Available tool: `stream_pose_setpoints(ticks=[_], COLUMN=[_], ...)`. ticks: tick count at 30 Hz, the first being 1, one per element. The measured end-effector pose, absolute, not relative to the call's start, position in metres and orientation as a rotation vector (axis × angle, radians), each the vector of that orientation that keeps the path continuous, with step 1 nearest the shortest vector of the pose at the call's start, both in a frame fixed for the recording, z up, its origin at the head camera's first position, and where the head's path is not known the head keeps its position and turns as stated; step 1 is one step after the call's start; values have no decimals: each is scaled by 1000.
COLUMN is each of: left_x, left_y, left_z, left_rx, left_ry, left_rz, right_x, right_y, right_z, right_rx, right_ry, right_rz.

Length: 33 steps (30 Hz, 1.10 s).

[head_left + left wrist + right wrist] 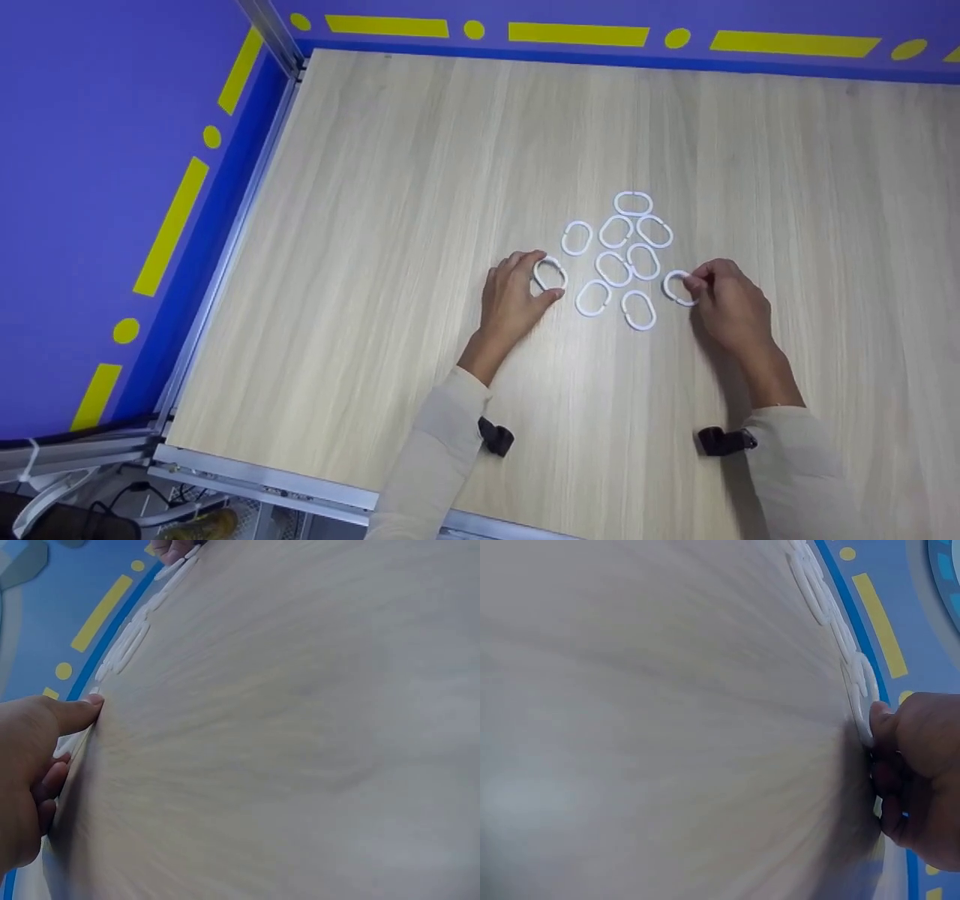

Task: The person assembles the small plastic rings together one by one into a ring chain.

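Wood-grain tabletop [360, 262] is spreading out below, my left hand [514, 298] is pinching a white ring [564, 279] end to end, my right hand [733, 306] is pinching a second ring [666, 288], loose rings [630, 270] are lying between, and I'm maybe risking bumping those by either grip slipping, while my right fingertips are hiding part of the second ring.

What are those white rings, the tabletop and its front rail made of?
White rings: probably plastic, smooth and perhaps slightly glossy, judging by their even colour and rounded, uniform shape.
Tabletop: wood or a wood-look laminate, with a smooth finish; its pale, streaky grain suggests either.
Front rail: seemingly bare metal, perhaps aluminium, given its silvery-grey look.
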<state>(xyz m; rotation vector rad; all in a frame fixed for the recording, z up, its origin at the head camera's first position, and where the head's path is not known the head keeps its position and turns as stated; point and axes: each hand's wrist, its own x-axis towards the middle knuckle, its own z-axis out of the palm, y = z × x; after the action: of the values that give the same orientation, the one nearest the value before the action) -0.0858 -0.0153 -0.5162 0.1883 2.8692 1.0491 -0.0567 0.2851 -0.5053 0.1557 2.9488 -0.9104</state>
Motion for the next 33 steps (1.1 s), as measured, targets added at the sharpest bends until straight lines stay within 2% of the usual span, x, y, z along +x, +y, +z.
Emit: stream_pose_setpoints(ticks=[16, 25, 33], left_x=[-82, -82, -80], left_y=[-26, -25, -21], left_z=[-521, -515, -510], left_rx=[277, 107, -24], left_ry=[2840, 2657, 2248], left_rz=[1393, 1675, 1988], right_x=[-43, -41, -41], right_y=[299, 294, 281], right_z=[-514, -511, -504], right_rx=[178, 233, 184], right_ry=[2914, 2881, 2784], right_rz=[-1446, -1572, -1695])
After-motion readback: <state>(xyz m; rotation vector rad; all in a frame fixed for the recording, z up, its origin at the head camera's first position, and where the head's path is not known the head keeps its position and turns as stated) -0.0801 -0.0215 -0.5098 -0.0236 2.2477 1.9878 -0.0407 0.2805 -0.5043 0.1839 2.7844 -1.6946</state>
